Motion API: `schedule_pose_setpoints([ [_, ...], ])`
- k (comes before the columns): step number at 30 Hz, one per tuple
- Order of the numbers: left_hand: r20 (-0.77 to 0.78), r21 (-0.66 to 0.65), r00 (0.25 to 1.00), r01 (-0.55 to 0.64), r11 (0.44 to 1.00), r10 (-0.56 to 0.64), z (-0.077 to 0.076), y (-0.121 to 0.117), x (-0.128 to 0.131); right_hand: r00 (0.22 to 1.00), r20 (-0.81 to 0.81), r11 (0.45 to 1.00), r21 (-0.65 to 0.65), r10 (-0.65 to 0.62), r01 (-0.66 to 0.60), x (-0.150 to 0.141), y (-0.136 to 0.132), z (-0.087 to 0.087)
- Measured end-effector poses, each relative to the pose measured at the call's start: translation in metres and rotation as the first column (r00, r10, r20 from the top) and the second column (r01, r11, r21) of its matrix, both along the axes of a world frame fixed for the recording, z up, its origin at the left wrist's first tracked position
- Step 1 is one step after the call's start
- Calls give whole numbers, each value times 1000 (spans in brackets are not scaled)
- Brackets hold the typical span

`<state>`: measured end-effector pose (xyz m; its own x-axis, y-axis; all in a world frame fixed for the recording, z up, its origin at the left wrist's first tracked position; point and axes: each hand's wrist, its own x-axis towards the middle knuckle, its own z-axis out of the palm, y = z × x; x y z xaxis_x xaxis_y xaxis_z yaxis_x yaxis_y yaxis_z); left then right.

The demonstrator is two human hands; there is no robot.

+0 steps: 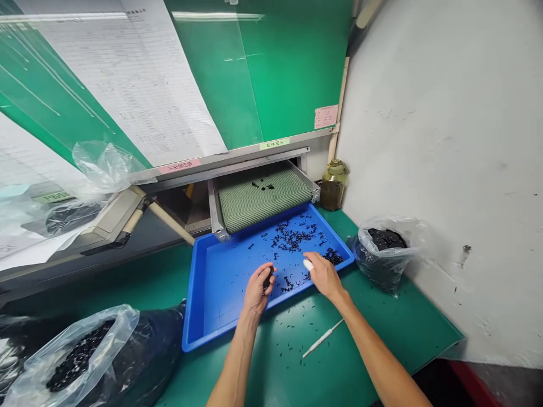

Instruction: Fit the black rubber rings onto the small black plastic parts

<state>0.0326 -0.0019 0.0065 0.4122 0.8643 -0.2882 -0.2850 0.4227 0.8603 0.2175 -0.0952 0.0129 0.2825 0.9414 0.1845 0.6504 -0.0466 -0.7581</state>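
Observation:
My left hand (258, 287) is closed around a dark, rounded piece or clump of black parts (267, 278) above the front of the blue tray (216, 328). To its right, my right hand (326, 277) is over the tray's front right part, its fingers curled and close together. A white cover (308, 264) sits on one fingertip of that hand; anything pinched there is too small to make out. Small black parts (292, 236) lie scattered across the tray, with a denser pile (333, 257) by the right corner, beyond my right hand.
A green mesh conveyor (263, 198) with a few black pieces ends over the tray's back edge. Bags of black parts stand at right (382, 254) and front left (80, 362). A white pen-like tool (322, 339) lies on the green table (280, 373). A jar (334, 185) stands behind.

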Motion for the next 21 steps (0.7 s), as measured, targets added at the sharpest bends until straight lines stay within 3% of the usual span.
schedule_pose_setpoints([
  [4, 23, -31, 1000, -4, 1000, 5, 2, 1, -1, 990, -9, 990, -9, 144, -144, -10, -48, -5],
  [8, 34, -52, 999, -9, 999, 10, 4, 2, -1, 936, 110, 938, -135, 335, -320, -39, -94, -32],
  [10, 29, -58, 1000, -8, 998, 10, 4, 3, 0, 908, 193, 919, -211, 372, -332, -51, -107, -48],
  [13, 13, -66, 1000, 7, 998, -7, 12, 3, 13, 918, 230, 935, -225, 324, -274, -61, -114, -66],
  [16, 10, -31, 995, 100, 995, -100, 34, -3, 46, 927, 286, 964, -180, 243, -197, -63, -116, -74],
  [21, 18, 189, 940, 331, 924, -340, 98, -27, 136, 920, 386, 997, -71, 63, -39, -67, -117, -95],
])
